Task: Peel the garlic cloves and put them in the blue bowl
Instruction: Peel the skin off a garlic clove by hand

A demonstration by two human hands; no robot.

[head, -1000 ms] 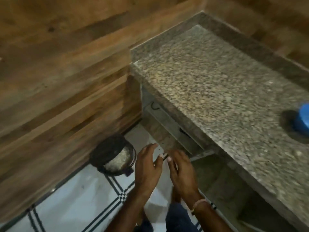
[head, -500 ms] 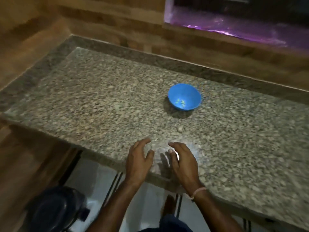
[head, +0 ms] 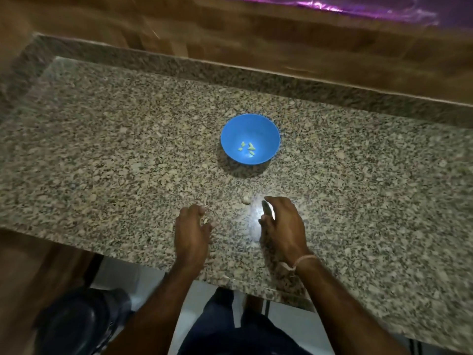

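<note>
I see the bowl standing mid-tabletop with a few peeled cloves in its bottom. One unpeeled clove lies on the stone between the bowl and the hands, just beside the right hand, whose fingers are loosely curved and hold nothing I can make out. The left hand has its fingers curled with a pale scrap at their tips, but I cannot tell whether it pinches it.
</note>
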